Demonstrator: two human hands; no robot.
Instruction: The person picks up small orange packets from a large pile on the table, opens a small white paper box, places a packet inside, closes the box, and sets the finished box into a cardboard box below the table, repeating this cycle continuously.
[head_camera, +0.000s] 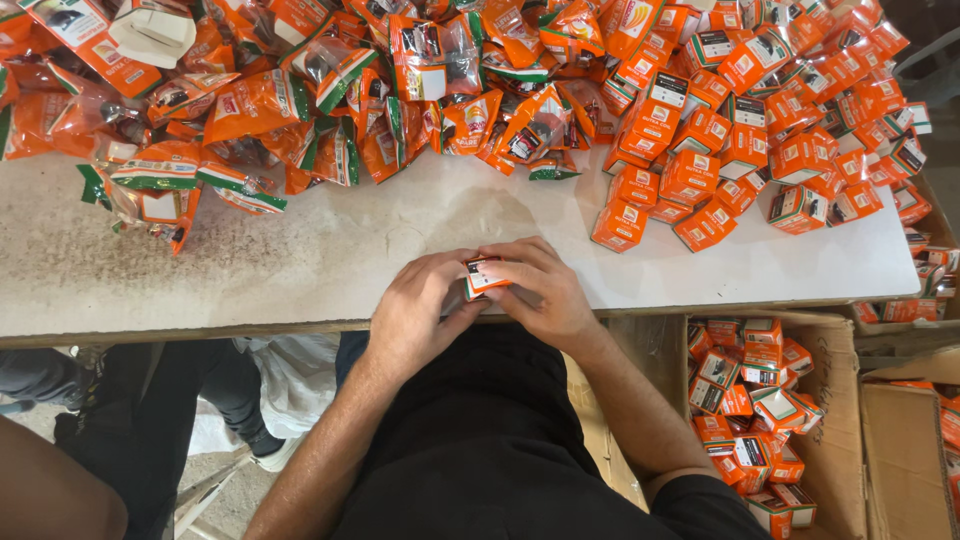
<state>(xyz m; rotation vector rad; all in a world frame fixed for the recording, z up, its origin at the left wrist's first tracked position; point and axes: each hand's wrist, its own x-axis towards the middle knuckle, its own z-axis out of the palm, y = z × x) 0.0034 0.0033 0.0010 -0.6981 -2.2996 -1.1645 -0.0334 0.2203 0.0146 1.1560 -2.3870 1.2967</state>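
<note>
Both my hands meet at the near edge of a white table (330, 270). Together they hold one small orange box (484, 276) between the fingertips. My left hand (420, 310) grips its left side, and my right hand (540, 290) wraps over its right side and top. A heap of orange plastic pouches (300, 100) lies across the far left and middle of the table. Several small orange boxes (740, 130) are piled at the far right.
An open cardboard carton (835, 400) at my right, below the table, holds several of the same orange boxes. Another carton (900, 450) stands beside it. A person's legs in dark clothes (150, 410) are at the lower left.
</note>
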